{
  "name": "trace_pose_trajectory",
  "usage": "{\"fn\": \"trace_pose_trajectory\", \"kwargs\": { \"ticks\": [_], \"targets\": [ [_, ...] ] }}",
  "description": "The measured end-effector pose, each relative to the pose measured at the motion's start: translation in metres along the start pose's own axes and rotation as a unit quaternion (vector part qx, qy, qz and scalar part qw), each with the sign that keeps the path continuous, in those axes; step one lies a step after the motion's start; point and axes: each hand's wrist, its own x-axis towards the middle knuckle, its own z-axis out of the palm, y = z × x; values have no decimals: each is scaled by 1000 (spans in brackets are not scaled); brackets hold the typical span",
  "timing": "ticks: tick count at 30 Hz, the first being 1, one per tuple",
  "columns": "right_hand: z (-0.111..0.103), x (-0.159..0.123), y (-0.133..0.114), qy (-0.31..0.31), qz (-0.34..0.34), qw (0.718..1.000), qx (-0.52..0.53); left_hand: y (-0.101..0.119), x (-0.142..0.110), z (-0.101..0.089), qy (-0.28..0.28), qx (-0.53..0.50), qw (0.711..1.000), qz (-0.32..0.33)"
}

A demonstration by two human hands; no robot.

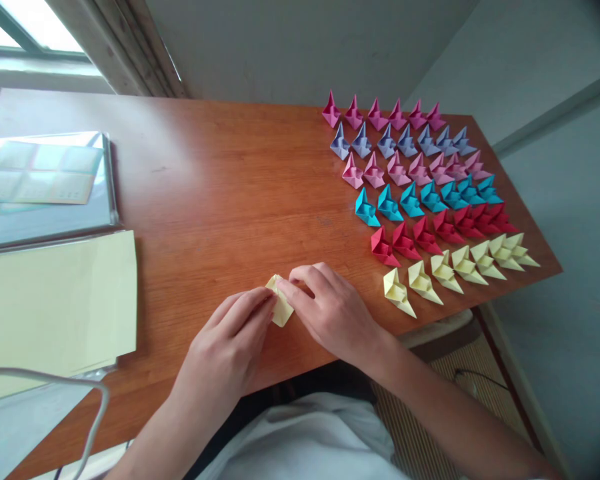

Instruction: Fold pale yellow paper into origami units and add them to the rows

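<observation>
A small pale yellow folded paper piece (282,307) lies on the wooden table (220,193) near its front edge. My left hand (233,340) pinches its left side with thumb and fingers closed. My right hand (327,310) presses on its right side, fingers curled down over it. Part of the paper is hidden under my fingers.
Rows of finished folded paper shapes (425,200) in magenta, purple, pink, blue, red and yellow fill the table's right side. A stack of pale yellow sheets (55,300) and a shiny folder (45,187) lie at the left. A white cable (95,413) loops at the lower left.
</observation>
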Motion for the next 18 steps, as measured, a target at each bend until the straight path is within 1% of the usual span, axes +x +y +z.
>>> {"fn": "trace_pose_trajectory", "kwargs": {
  "ticks": [5,7,15,18],
  "targets": [
    [-10,-3,3,-48,-6,997,60,-3,2,-3,6,-55,997,-49],
    [-11,-4,5,-55,-10,996,73,-5,4,-5,4,-83,994,-67],
    [-9,-5,12,-34,-41,996,78,-9,10,-14,-23,-139,986,-87],
    [-9,-4,11,-21,-32,996,84,-9,11,-15,-30,-149,984,-88]
  ]
}}
